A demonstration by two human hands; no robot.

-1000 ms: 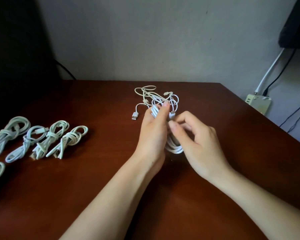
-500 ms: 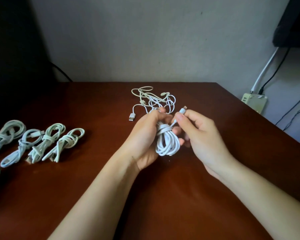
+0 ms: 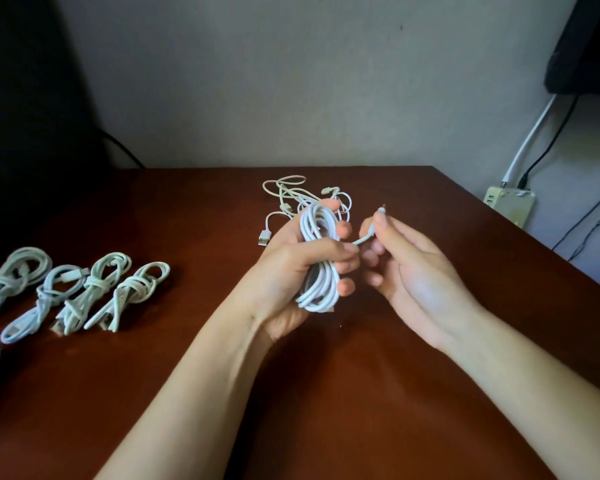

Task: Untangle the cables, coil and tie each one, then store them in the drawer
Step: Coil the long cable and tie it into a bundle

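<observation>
White cable wound into a long coil (image 3: 317, 268) sits in the left hand (image 3: 284, 271), whose fingers (image 3: 349, 265) curl round its middle and grip it. Loops stick out above and below those fingers, and the coil is held upright, off the tabletop (image 3: 361, 393).

From between the left fingers a loose end (image 3: 362, 240) runs across to the right hand (image 3: 420, 275). Its thumb and forefinger pinch the end just below the plug (image 3: 383, 208). The other right fingers are loosely curled underneath, holding nothing I can make out. The two sets of fingertips are just beside each other.

Beyond the left fingers a tangle (image 3: 288, 194) of pale cables lies on the tabletop, with a USB plug (image 3: 263, 240) poking out to their left. Well off to the left of both hands, four tied bundles (image 3: 132, 289) lie side by side, with part of a fifth at the frame's edge.

Far to the right of the right fingers, past the tabletop's edge, a power strip (image 3: 508, 202) sits by the wall (image 3: 291, 81).
</observation>
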